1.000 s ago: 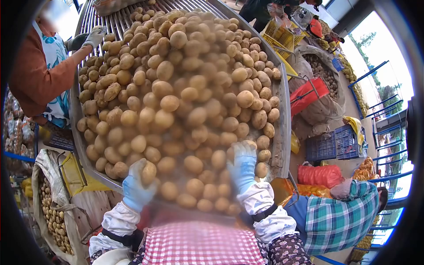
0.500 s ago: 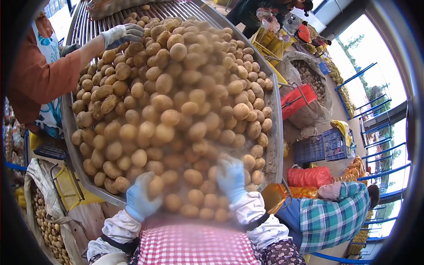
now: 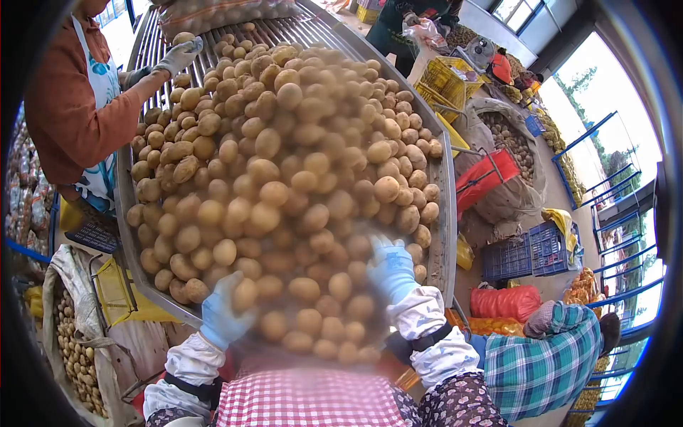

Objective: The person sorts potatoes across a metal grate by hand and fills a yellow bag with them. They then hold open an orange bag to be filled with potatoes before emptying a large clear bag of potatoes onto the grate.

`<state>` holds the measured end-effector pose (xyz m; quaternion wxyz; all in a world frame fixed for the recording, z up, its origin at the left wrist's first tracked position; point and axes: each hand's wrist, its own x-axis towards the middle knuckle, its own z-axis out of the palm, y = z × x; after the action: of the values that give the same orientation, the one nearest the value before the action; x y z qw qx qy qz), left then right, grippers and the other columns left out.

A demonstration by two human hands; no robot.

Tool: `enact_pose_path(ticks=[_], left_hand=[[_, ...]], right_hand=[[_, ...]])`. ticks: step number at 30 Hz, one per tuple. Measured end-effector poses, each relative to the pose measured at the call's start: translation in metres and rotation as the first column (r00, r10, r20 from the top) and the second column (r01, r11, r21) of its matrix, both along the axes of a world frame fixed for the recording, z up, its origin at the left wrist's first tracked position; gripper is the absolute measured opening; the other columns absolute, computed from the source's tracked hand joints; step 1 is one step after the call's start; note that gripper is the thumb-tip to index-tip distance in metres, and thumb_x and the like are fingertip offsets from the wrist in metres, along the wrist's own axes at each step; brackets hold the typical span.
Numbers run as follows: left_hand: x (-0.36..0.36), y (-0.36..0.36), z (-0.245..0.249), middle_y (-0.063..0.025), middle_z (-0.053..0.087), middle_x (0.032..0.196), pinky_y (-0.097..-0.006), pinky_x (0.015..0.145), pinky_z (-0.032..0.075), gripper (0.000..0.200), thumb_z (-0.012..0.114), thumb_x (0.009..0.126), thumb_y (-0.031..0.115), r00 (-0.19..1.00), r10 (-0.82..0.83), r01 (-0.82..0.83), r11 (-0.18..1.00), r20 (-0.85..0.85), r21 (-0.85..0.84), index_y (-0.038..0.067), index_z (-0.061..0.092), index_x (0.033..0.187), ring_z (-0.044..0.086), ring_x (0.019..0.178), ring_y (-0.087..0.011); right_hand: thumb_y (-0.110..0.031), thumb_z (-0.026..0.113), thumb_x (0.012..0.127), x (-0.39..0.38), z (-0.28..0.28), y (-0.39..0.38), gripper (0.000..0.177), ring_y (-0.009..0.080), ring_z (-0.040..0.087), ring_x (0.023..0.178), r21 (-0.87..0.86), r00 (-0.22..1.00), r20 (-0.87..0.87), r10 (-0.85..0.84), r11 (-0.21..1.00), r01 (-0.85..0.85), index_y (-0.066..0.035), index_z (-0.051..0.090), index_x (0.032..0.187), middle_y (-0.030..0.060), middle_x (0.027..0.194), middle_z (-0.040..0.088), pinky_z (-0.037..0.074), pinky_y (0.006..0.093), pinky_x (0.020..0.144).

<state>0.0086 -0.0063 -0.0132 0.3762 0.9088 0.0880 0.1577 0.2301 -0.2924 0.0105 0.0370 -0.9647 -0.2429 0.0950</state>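
Observation:
A large heap of potatoes covers the metal sorting table in front of me. My left hand, in a light blue glove, is at the heap's near left edge. Its fingers are apart, beside a single potato. My right hand, gloved the same way, rests against the near right side with its fingers stretched out; their tips are blurred. Between my hands, several potatoes lie at the front edge, above my red checked apron. Smearing hides part of the heap's middle.
At the left a co-worker's gloved hand holds a potato near the slats. A filled mesh bag lies at the far end. To the right are a blue crate, red sack and a person in a plaid shirt.
My right hand has shifted right, and my left slightly lower. More potatoes lie close to the front edge. The co-worker's hand has left the heap and now holds a potato. The view has shifted slightly.

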Motion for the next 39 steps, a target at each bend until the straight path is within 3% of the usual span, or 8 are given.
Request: enact_pose_path(ticks=[7, 10, 13, 15, 19, 24, 32, 39], left_hand=[[0.003, -0.008, 0.009, -0.0192, 0.060, 0.120, -0.0402, 0.090, 0.050, 0.065, 0.074, 0.071, 0.022, 0.995, 0.076, -0.075, 0.997, -0.062, 0.013, 0.006, 0.051, 0.130, 0.061, 0.106, -0.0363], [0.005, -0.013, 0.004, -0.0142, 0.063, 0.116, -0.0363, 0.088, 0.051, 0.051, 0.068, 0.082, 0.026, 0.980, 0.197, -0.193, 0.915, -0.023, -0.354, 0.003, 0.054, 0.126, 0.062, 0.104, -0.0299], [0.001, -0.013, 0.001, -0.0142, 0.060, 0.120, -0.0372, 0.088, 0.053, 0.052, 0.062, 0.088, 0.040, 0.964, 0.020, 0.261, 0.113, 0.264, -0.959, 0.005, 0.053, 0.126, 0.063, 0.102, -0.0277], [0.003, -0.027, 0.021, -0.0154, 0.057, 0.125, -0.0442, 0.092, 0.051, 0.067, 0.054, 0.086, 0.062, 0.986, 0.128, -0.041, -0.429, -0.106, -0.902, 0.008, 0.053, 0.126, 0.059, 0.108, -0.0295], [0.015, -0.069, -0.057, -0.0149, 0.054, 0.128, -0.0528, 0.102, 0.041, 0.069, 0.059, 0.082, 0.061, 0.999, 0.010, -0.021, -0.649, -0.036, -0.761, 0.010, 0.053, 0.127, 0.050, 0.118, -0.0340], [0.039, -0.100, 0.035, -0.0113, 0.052, 0.130, -0.0475, 0.103, 0.043, 0.073, 0.061, 0.080, 0.065, 0.994, 0.102, 0.080, -0.551, 0.028, -0.831, 0.011, 0.050, 0.128, 0.051, 0.118, -0.0323], [0.034, -0.109, 0.014, -0.0110, 0.052, 0.124, -0.0434, 0.097, 0.045, 0.067, 0.053, 0.086, 0.064, 0.949, 0.314, 0.238, -0.721, -0.001, -0.651, 0.011, 0.049, 0.128, 0.052, 0.113, -0.0277], [-0.036, 0.009, 0.088, -0.0101, 0.058, 0.108, -0.0366, 0.077, 0.054, 0.047, 0.047, 0.094, 0.050, 0.946, 0.318, 0.223, -0.510, 0.059, -0.831, 0.009, 0.054, 0.117, 0.059, 0.098, -0.0244]], right_hand=[[-0.030, 0.064, 0.080, 0.042, 0.021, 0.041, 0.063, 0.0314, 0.062, 0.109, -0.358, 0.926, -0.377, 0.036, 0.916, -0.182, -0.014, 0.045, 0.138, 0.0158, 0.119, 0.063, 0.049, 0.0421, 0.091], [-0.034, 0.068, 0.076, 0.042, 0.028, 0.027, 0.071, 0.0326, 0.063, 0.107, -0.256, 0.930, -0.350, 0.111, 0.944, -0.210, -0.016, 0.043, 0.140, 0.0168, 0.118, 0.065, 0.050, 0.0404, 0.091], [-0.024, 0.068, 0.076, 0.032, 0.030, -0.002, 0.069, 0.0286, 0.065, 0.098, 0.187, 0.875, -0.482, 0.039, 0.981, 0.059, -0.019, 0.042, 0.140, 0.0144, 0.113, 0.065, 0.052, 0.0380, 0.086], [-0.018, 0.066, 0.081, -0.013, 0.033, 0.003, 0.064, 0.0247, 0.063, 0.098, 0.634, 0.586, -0.759, 0.283, 0.526, 0.567, -0.016, 0.041, 0.140, 0.0098, 0.117, 0.061, 0.053, 0.0365, 0.083], [-0.024, 0.059, 0.091, -0.087, 0.033, 0.048, 0.059, 0.0216, 0.054, 0.113, 0.504, 0.335, -0.658, 0.674, 0.064, 0.861, -0.012, 0.035, 0.144, 0.0081, 0.128, 0.052, 0.050, 0.0362, 0.092], [-0.058, 0.045, 0.095, -0.130, 0.076, 0.089, 0.068, 0.0250, 0.045, 0.125, 0.381, 0.335, -0.881, 0.336, 0.083, 0.921, -0.014, 0.032, 0.145, 0.0088, 0.139, 0.042, 0.043, 0.0377, 0.103], [-0.078, 0.036, 0.085, -0.132, 0.061, 0.097, 0.093, 0.0297, 0.034, 0.135, 0.470, 0.338, -0.804, 0.489, 0.175, 0.865, -0.017, 0.015, 0.153, 0.0110, 0.147, 0.030, 0.033, 0.0438, 0.111], [-0.066, 0.025, 0.096, -0.118, 0.037, 0.130, 0.082, 0.0286, 0.034, 0.137, 0.909, 0.814, -0.414, 0.407, 0.137, 0.394, -0.001, 0.029, 0.147, 0.0150, 0.149, 0.036, 0.021, 0.0409, 0.116]])
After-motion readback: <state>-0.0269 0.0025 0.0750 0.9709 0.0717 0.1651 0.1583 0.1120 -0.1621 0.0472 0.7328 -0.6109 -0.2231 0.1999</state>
